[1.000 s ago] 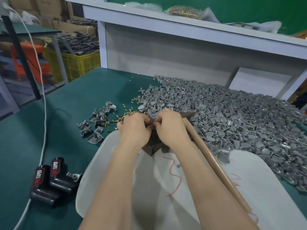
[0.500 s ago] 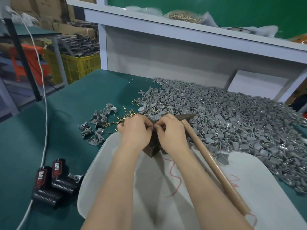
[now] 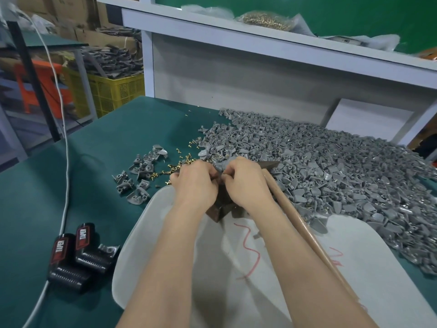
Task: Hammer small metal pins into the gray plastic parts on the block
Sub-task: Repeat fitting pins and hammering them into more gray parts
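Head view, the only one. Step in hand, as I read it: seating a part and starting a pin, no hammering yet.

Left hand (image 3: 196, 183) and right hand (image 3: 246, 183) are knuckle to knuckle over the dark block (image 3: 218, 207). Fingers of both are curled in, tips meeting on one gray plastic part (image 3: 220, 166) on the block's top. Both pinch that part. I can't tell whether a pin sits between the fingertips; they're hidden.

The hammer (image 3: 307, 230) is not gripped. Its handle lies along the outer side of the right forearm, the head up by the right knuckles at the edge of the pile of gray parts (image 3: 331, 174).

Loose brass pins (image 3: 179, 165) are scattered just left of the left hand. A few separate parts (image 3: 139, 176) lie further left on the green table (image 3: 106, 143).

Next move: the left hand holds part and pin steady, the right lets go and takes the handle. The reach is short. Risk: the pin tips if the pinch loosens early.
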Demonstrator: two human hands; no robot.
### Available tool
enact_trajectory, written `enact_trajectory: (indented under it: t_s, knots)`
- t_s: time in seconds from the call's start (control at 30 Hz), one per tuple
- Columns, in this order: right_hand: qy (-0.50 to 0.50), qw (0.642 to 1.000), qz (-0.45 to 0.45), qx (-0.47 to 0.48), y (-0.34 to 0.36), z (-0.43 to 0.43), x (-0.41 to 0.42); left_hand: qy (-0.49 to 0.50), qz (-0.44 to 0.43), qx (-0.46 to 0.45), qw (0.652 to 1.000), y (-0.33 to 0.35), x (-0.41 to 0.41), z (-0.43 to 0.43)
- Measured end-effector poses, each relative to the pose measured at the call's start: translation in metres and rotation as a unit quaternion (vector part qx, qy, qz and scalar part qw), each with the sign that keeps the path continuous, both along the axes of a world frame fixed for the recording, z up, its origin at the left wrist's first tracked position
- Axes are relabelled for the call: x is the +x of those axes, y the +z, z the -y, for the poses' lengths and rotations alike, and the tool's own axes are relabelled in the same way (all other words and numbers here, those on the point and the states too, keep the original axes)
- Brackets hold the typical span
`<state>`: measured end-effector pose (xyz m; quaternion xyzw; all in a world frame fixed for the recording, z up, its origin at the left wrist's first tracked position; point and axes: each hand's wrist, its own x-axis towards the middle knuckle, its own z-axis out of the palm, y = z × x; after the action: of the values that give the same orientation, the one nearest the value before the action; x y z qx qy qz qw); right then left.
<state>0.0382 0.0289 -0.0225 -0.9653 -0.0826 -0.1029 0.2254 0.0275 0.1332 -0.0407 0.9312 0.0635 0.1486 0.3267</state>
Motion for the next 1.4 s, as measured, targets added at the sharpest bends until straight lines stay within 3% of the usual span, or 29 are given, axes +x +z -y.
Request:
enact_trajectory:
  t_s: [0.17,0.47,0.63,0.8,1.23,1.4]
  knots:
    - [0.0,0.999,0.012,-0.044,0.003,-0.003,-0.003,0.002,0.003,0.003,1.0,0.001,-0.001,0.001]
    - [0.003,0.999,0.046,0.0,-0.005,-0.004,-0.009,0.008,0.009,-0.001,1.0,0.0,-0.001,0.0]
    - [0.026,0.998,-0.004,0.051,-0.003,0.012,-0.004,0.003,0.003,-0.01,1.0,0.0,0.0,-0.002]
    - [0.002,0.986,-0.013,0.167,-0.003,0.03,-0.002,-0.001,0.003,-0.005,1.0,-0.002,0.001,-0.002]
    - [0.043,0.998,0.031,0.021,-0.003,0.01,-0.002,-0.003,0.0,0.0,1.0,-0.001,0.0,-0.001]
    - [0.023,0.997,0.048,0.055,-0.009,0.006,-0.005,0.002,0.006,0.004,1.0,-0.001,0.0,-0.001]
